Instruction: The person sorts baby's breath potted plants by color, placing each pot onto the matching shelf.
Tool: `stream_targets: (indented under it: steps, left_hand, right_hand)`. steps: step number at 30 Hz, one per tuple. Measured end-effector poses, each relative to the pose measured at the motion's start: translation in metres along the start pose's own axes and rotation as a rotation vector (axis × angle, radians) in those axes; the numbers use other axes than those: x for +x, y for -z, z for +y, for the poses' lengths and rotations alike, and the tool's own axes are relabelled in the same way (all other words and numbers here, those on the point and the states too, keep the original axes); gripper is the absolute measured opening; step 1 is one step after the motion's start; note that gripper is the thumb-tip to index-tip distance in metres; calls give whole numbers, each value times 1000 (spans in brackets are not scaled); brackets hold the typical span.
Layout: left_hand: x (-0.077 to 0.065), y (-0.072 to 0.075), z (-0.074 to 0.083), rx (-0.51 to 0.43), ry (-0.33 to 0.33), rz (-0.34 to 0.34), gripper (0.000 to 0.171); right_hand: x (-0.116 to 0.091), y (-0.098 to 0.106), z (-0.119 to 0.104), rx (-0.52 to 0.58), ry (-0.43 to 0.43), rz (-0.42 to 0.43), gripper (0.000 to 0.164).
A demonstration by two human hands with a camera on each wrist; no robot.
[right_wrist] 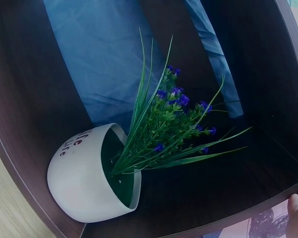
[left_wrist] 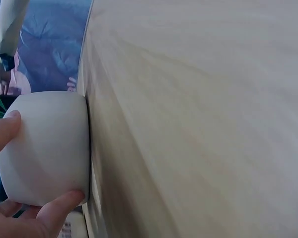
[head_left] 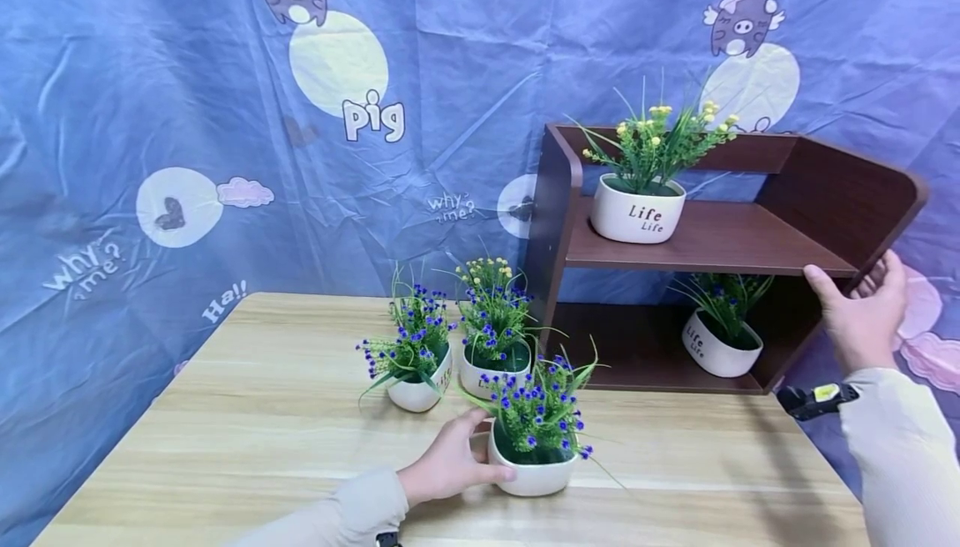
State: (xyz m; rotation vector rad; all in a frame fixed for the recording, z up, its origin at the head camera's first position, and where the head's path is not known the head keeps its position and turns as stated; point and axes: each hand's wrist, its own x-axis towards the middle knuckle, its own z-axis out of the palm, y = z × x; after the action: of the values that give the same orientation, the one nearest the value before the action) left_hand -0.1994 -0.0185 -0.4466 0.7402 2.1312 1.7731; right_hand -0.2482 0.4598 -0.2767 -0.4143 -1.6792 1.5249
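Observation:
My left hand (head_left: 450, 457) grips the left side of a white potted artificial plant with blue flowers (head_left: 538, 480), near the front of the table. In the left wrist view my thumb and fingers lie against its smooth white pot (left_wrist: 49, 148), which sits at the table surface. With my right hand (head_left: 866, 313) I hold the right side panel of a dark brown two-tier shelf (head_left: 757, 234), thumb at the front edge. A yellow-flowered pot (head_left: 639, 213) stands on the upper tier, to the left. On the lower tier, at the right, is another blue-flowered pot (right_wrist: 79, 183).
Two more white potted plants, one at the left (head_left: 416, 393) and one close to the shelf (head_left: 480, 376), stand behind the gripped one. The wooden table (head_left: 247, 439) ends at a blue patterned cloth (head_left: 225, 72) hanging behind.

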Motion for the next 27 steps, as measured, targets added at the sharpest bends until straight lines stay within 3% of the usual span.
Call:
stream_targets:
  steps: [6, 13, 17, 20, 27]
  left_hand:
    - [12, -23, 2, -4, -17, -49, 58]
    - [28, -51, 6, -10, -42, -72, 62]
    - [41, -60, 10, 49, -48, -37, 67]
    - [52, -64, 15, 148, -56, 3, 72]
    - [76, -77, 21, 331, -76, 137, 82]
  right_hand:
    - [2, 1, 1, -3, -2, 6, 75]
    - [2, 1, 1, -41, 3, 0, 75]
    - [4, 0, 2, -43, -2, 1, 76]
    - [3, 0, 1, -66, 4, 1, 75]
    - [1, 1, 1, -107, 14, -4, 74]
